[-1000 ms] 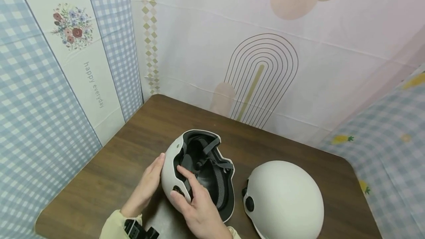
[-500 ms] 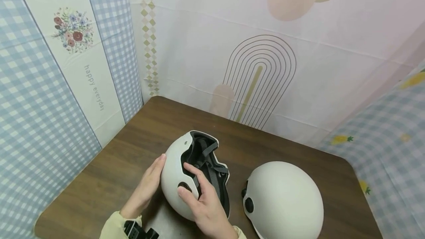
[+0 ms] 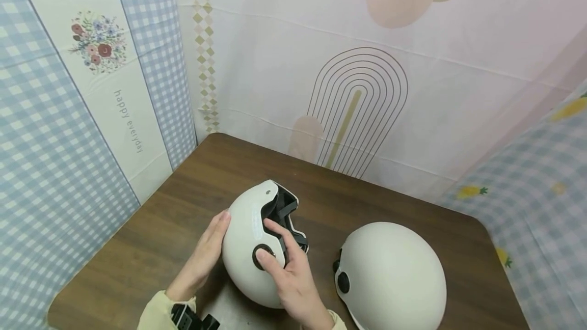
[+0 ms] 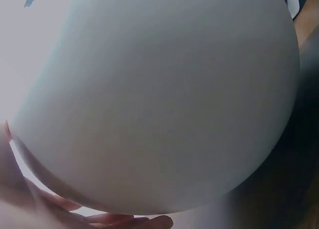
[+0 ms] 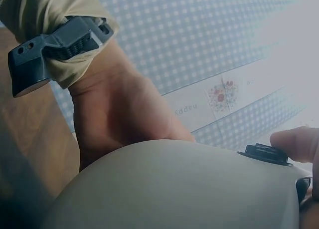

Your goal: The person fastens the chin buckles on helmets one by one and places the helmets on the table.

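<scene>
A white helmet (image 3: 245,246) lies tilted on the wooden table, its opening turned toward the far right. Dark lining and straps (image 3: 286,210) show inside. With flat fingers, my left hand (image 3: 202,256) rests against the left of the shell; the left wrist view has its fingers along the helmet's curve. My right hand (image 3: 295,281) grips the helmet's edge. Its thumb (image 5: 294,141) touches the round black side knob (image 5: 266,154), and the index finger reaches into the opening. The other right fingers are hidden.
A second white helmet (image 3: 396,274), dome up, stands to the right with a round black knob (image 3: 343,282) on its side. Both are on a brown table (image 3: 174,208). Patterned cloths hang around it, a blue checked one (image 3: 50,167) at the left.
The held helmet has rolled to the right, so more outer shell and less of its inside show. My right hand has moved right with it; the left hand stays nearly in place.
</scene>
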{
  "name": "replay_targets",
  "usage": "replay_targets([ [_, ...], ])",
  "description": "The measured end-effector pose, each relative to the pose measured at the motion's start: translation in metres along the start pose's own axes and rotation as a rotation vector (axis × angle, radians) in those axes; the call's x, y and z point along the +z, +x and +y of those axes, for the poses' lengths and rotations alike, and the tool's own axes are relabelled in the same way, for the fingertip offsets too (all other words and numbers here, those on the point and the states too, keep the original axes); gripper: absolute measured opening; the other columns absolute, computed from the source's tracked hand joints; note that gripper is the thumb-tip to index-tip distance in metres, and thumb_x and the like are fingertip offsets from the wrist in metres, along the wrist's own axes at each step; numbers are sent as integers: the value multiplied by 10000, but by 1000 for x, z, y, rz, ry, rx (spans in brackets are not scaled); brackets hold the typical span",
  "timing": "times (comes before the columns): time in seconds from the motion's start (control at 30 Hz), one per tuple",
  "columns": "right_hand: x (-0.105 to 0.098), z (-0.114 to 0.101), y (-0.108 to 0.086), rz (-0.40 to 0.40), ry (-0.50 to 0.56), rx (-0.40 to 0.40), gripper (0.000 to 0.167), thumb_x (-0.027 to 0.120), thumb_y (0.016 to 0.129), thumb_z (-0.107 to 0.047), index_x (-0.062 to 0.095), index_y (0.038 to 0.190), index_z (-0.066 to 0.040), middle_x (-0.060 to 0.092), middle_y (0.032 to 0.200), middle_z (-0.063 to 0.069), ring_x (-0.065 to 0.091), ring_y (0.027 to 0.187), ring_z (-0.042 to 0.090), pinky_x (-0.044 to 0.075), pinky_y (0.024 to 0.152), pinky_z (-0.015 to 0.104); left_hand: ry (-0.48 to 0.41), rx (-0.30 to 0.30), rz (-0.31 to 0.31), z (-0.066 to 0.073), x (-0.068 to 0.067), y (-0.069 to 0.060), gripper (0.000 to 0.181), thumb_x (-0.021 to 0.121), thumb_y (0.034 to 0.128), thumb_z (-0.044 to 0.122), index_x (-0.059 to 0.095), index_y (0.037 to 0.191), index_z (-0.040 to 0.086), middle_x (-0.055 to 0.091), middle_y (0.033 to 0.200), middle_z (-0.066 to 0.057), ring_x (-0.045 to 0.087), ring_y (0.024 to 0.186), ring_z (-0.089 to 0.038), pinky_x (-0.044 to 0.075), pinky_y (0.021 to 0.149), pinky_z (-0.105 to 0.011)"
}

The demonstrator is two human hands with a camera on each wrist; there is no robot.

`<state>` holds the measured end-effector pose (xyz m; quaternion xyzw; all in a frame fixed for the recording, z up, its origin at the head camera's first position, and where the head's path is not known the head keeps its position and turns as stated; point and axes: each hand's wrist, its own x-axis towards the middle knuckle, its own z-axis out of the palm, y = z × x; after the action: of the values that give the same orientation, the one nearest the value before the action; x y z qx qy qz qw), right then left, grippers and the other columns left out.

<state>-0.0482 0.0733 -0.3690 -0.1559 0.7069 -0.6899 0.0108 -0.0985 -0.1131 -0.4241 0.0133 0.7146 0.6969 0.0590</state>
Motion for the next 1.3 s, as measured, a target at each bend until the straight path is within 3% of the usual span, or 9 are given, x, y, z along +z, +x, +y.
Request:
replay_targets([
  [0.23,-3,0,0,21,-1,6,469,624,952,-98,501,1395,-189,570,1312,62,545,1178,216,472,936,316,-71,-20,-52,-3,2,4,686,298,1050,464,203,1517,-30,170,1570,-218,135,1434,-326,85,1134,-540],
  [0.53,-2,2,0,85,-52,-26,488,630,950,-111,493,1408,-211,522,1363,56,530,1203,221,464,948,326,7,-20,-30,3,0,-1,694,310,1050,455,186,1520,-41,144,1578,-223,108,1453,-345,75,1140,-533],
  [0.8,5,0,-1,83,-16,-46,478,613,958,-88,480,1410,-168,577,1311,86,572,1151,240,474,936,319,46,-38,-23,9,-5,-5,716,296,1046,478,164,1524,-40,140,1578,-228,103,1454,-351,81,1142,-532],
  [1.3,1,0,1,161,47,-43,437,613,949,-68,518,1369,-139,609,1260,124,588,1135,259,487,919,334,78,-30,-20,20,-5,-9,722,322,1034,502,140,1548,28,163,1582,-200,146,1444,-350,128,1125,-565],
])
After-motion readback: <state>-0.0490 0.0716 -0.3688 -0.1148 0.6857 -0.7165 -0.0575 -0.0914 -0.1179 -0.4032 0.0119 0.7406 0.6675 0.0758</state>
